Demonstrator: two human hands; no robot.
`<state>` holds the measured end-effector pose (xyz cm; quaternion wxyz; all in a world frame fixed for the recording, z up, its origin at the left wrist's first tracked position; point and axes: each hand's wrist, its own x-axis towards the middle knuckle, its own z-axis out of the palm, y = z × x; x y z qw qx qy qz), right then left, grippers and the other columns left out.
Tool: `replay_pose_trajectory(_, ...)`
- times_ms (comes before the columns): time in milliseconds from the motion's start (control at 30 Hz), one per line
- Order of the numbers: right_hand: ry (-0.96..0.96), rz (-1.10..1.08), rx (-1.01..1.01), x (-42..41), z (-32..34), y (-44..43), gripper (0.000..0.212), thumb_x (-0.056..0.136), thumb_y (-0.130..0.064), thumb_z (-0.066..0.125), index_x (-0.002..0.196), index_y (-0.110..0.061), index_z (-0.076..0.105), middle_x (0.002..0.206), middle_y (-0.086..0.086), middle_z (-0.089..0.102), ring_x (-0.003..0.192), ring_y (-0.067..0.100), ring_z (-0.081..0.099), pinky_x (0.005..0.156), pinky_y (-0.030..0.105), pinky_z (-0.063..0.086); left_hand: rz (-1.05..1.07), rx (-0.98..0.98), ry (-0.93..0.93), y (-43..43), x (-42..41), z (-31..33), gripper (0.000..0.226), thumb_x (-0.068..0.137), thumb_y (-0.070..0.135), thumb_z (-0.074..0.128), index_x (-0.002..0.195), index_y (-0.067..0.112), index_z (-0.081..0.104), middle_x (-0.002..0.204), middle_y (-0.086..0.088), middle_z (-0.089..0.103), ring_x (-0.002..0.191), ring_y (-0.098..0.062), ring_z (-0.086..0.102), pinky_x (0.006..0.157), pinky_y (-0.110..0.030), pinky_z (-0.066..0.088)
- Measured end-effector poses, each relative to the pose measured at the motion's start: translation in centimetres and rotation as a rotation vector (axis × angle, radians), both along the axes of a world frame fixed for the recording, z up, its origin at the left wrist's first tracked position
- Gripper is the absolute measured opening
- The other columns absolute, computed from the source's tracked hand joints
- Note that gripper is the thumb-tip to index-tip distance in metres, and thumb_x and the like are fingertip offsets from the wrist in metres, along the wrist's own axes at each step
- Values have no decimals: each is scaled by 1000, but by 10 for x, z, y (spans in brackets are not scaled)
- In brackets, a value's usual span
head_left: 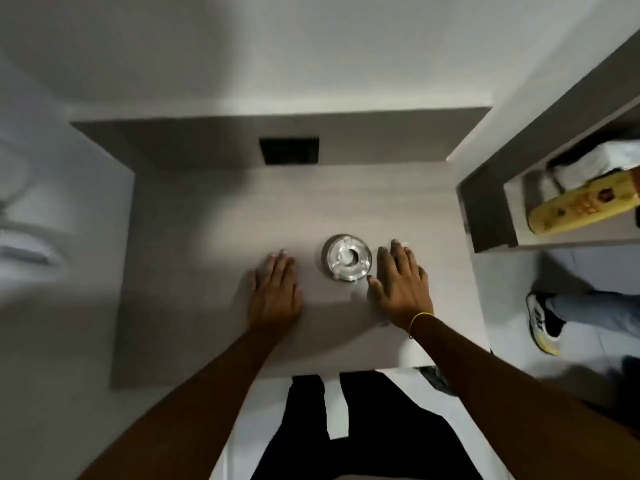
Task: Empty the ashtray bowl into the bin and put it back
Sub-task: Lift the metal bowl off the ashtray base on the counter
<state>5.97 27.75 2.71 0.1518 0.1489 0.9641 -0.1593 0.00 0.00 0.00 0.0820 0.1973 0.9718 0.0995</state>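
A clear glass ashtray bowl (347,258) stands on the grey table (194,271), right of the middle. My left hand (275,292) lies flat on the table, palm down, a short way left of the bowl, fingers apart and holding nothing. Just right of the bowl is my right hand (401,282), also palm down with fingers spread; its thumb and forefinger are close to the bowl's rim without gripping it. A yellow band circles my right wrist. No bin is in view.
A dark rectangular opening (289,150) sits in the table's back panel. At the right, a shelf unit (485,216) holds a yellow bottle (581,206) and white cloth. Another person's leg and shoe (543,322) stand on the floor at the right. My black trousers show below the table edge.
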Motion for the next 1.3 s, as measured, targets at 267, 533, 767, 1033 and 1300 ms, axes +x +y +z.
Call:
replay_pose_trajectory(267, 65, -78, 58, -6, -14, -9, 66, 101, -47, 47, 162, -23, 37, 176, 10, 26, 163, 38, 24, 123, 58, 33, 44, -1, 101, -1, 8, -36, 63, 105, 36, 44, 164, 17, 38, 177, -9, 32, 165, -29, 24, 128, -65, 23)
replay_pose_trajectory(533, 163, -12, -280, -53, 18, -39, 86, 87, -36, 70, 163, -16, 35, 166, 14, 35, 149, 38, 44, 114, 50, 49, 42, 15, 115, -6, 10, -46, 64, 106, 40, 41, 166, 18, 33, 178, -8, 28, 167, -27, 19, 130, -63, 18)
replay_pose_trajectory(767, -178, 260, -37, -88, 32, -50, 106, 63, -32, 86, 155, -18, 37, 151, 12, 36, 131, 40, 46, 93, 49, 60, 46, 35, 66, -9, 8, -49, 69, 105, 45, 39, 169, 21, 25, 180, -6, 24, 168, -26, 12, 129, -63, 16)
replay_pose_trajectory(1033, -198, 347, -5, -103, 37, -52, 103, 65, -34, 92, 152, -20, 39, 150, 11, 38, 128, 40, 48, 96, 51, 58, 47, 47, 46, -9, 9, -48, 70, 105, 44, 40, 170, 21, 24, 180, -7, 23, 168, -26, 10, 130, -64, 15)
replay_pose_trajectory(1300, -141, 292, -113, -93, 46, -51, 105, 67, -22, 88, 157, -23, 33, 161, 9, 25, 140, 43, 45, 107, 56, 53, 56, 60, 29, -7, 10, -42, 69, 105, 42, 42, 169, 21, 25, 180, -6, 22, 168, -27, 11, 130, -63, 17)
